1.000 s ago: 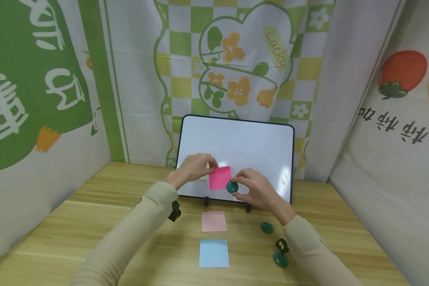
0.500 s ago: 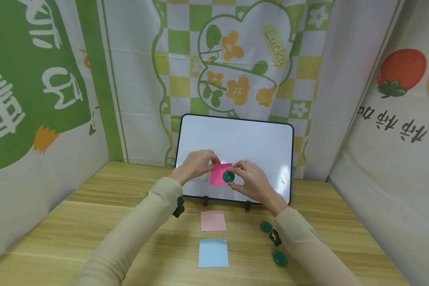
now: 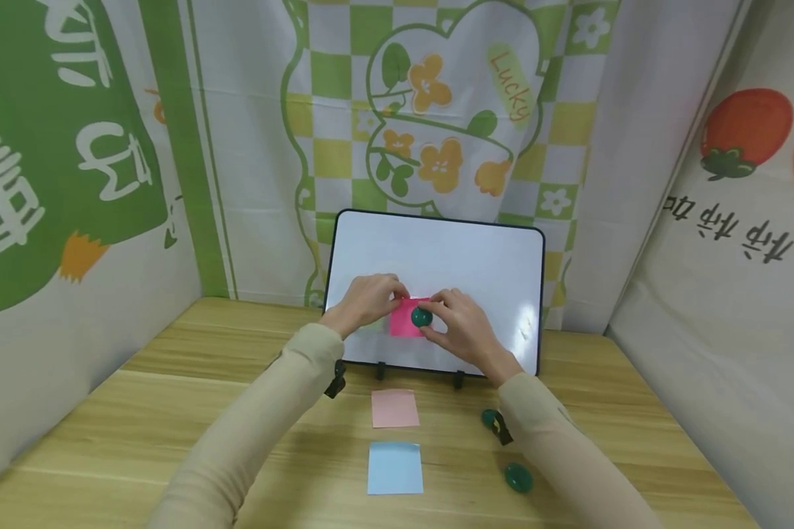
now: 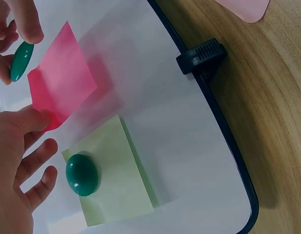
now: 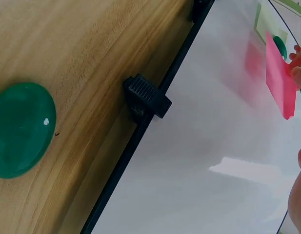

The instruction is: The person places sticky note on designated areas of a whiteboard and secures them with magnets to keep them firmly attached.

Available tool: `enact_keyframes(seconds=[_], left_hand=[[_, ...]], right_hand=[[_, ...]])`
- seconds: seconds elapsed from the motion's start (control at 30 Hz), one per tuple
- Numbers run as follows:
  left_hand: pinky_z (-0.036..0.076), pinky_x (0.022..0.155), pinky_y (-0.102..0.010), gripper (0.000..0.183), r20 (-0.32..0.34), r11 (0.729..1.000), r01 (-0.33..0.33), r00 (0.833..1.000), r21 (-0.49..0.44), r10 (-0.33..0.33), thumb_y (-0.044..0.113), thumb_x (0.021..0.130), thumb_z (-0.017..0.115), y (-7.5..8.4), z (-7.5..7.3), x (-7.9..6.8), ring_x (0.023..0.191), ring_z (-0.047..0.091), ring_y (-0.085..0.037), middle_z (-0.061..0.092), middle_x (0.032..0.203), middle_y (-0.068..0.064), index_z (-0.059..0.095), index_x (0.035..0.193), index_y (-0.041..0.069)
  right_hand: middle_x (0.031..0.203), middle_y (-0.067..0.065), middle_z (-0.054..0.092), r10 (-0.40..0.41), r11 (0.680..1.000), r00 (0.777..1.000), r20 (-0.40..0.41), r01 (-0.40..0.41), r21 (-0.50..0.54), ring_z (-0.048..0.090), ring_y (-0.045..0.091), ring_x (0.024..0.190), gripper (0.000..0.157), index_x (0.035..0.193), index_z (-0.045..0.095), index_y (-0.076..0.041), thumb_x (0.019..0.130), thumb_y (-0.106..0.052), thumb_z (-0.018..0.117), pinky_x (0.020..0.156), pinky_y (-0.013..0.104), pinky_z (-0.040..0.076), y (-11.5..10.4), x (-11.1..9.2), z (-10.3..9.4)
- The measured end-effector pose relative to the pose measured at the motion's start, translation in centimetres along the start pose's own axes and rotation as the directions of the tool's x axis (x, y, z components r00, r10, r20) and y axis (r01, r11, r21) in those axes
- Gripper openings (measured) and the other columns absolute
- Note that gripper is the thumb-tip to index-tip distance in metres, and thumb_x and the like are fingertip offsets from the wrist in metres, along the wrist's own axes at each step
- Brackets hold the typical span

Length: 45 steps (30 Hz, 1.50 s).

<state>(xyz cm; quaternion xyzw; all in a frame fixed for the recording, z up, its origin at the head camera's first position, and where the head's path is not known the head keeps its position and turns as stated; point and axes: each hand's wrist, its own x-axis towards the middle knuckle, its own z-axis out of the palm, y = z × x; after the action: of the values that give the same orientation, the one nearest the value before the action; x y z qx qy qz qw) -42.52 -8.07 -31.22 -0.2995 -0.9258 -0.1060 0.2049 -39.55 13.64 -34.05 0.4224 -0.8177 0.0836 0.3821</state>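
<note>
My left hand (image 3: 370,300) pinches a hot-pink sticky note (image 4: 65,80) by its top edge, in front of the whiteboard (image 3: 437,250). The note's lower part stands off the board and casts a pink shadow on it. Between the thumb and fingers of my right hand (image 3: 463,323) is a green round magnet (image 3: 421,317), held just in front of the note's right part. Beside the left hand, in the left wrist view, a pale green sticky note (image 4: 118,180) lies flat on the board under another green magnet (image 4: 82,174).
A pale pink sticky note (image 3: 395,408) and a light blue one (image 3: 395,468) lie on the wooden table (image 3: 291,470). Two loose green magnets, a nearer one (image 3: 519,477) and a farther one (image 3: 489,419), lie by the right forearm. Black clips (image 5: 145,96) support the board's lower edge.
Both hands have moved up the board with the pink note and the magnet. The magnet has shifted left, from the note's lower right corner to in front of its right part.
</note>
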Motion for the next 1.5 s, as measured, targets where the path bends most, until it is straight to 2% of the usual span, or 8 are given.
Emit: enact_keyframes(seconds=[0.33,0.5,0.7,0.87,1.1,1.3,1.5], left_hand=[[0.049,0.064,-0.027,0.016,-0.017,0.999,-0.014,1.000,0.035,0.014,0.020,0.088,0.063,-0.2,0.5,0.5,0.080,0.061,-0.010,0.066,0.092,0.006,0.074,0.100,0.021],[0.050,0.064,-0.027,0.016,-0.025,0.998,0.005,1.000,0.058,-0.003,0.019,0.087,0.064,-0.5,0.6,0.7,0.081,0.062,-0.010,0.068,0.093,0.005,0.074,0.099,0.020],[0.051,0.064,-0.028,0.015,-0.030,0.997,0.024,0.999,0.070,-0.022,0.019,0.086,0.065,-0.9,0.8,0.7,0.083,0.063,-0.012,0.069,0.093,0.004,0.075,0.098,0.020],[0.051,0.067,-0.029,0.014,-0.075,0.997,0.029,0.997,0.074,-0.024,0.018,0.086,0.066,-1.1,1.3,1.0,0.085,0.063,-0.013,0.070,0.092,0.004,0.075,0.096,0.020],[0.051,0.064,-0.026,0.013,-0.104,0.996,-0.011,0.994,0.088,0.020,0.021,0.087,0.065,-0.9,2.0,1.4,0.081,0.064,-0.012,0.071,0.088,0.004,0.075,0.095,0.019],[0.050,0.059,-0.025,0.014,-0.122,0.994,-0.034,0.991,0.105,0.046,0.023,0.089,0.063,-0.5,1.9,1.6,0.075,0.065,-0.012,0.071,0.086,0.004,0.075,0.095,0.019],[0.050,0.060,-0.026,0.013,-0.139,0.994,0.007,0.990,0.112,0.009,0.023,0.088,0.064,-0.4,1.8,1.5,0.076,0.065,-0.013,0.071,0.088,0.003,0.075,0.094,0.019]], right_hand=[[0.099,0.008,0.061,-0.001,1.000,0.999,-0.050,0.000,-0.011,0.052,0.020,0.083,0.043,0.113,0.068,-0.010,0.074,-0.022,0.080,0.068,0.029,0.044,0.7,0.6,1.5],[0.099,0.009,0.062,0.007,1.000,0.997,-0.082,-0.008,-0.016,0.054,0.022,0.084,0.042,0.111,0.069,-0.009,0.073,-0.022,0.081,0.068,0.031,0.045,1.1,0.8,2.2],[0.101,0.008,0.061,0.022,0.999,0.998,-0.055,-0.024,-0.025,0.052,0.022,0.084,0.041,0.113,0.068,-0.010,0.075,-0.023,0.079,0.068,0.031,0.044,1.4,1.1,2.5],[0.100,0.007,0.061,0.049,0.998,0.999,-0.010,-0.049,-0.038,0.051,0.022,0.084,0.039,0.113,0.068,-0.012,0.077,-0.023,0.078,0.069,0.032,0.043,1.5,1.4,2.6],[0.101,0.006,0.061,0.063,0.996,0.997,0.043,-0.060,-0.064,0.052,0.021,0.087,0.039,0.114,0.068,-0.013,0.077,-0.022,0.078,0.073,0.032,0.045,1.6,1.6,2.9],[0.100,0.006,0.061,0.063,0.996,0.998,0.030,-0.061,-0.059,0.052,0.022,0.087,0.040,0.115,0.068,-0.013,0.077,-0.022,0.078,0.073,0.032,0.045,1.6,1.9,3.2],[0.100,0.007,0.061,0.088,0.995,0.996,0.029,-0.086,-0.060,0.052,0.023,0.087,0.037,0.113,0.068,-0.012,0.078,-0.020,0.077,0.073,0.032,0.045,1.8,2.1,3.6]])
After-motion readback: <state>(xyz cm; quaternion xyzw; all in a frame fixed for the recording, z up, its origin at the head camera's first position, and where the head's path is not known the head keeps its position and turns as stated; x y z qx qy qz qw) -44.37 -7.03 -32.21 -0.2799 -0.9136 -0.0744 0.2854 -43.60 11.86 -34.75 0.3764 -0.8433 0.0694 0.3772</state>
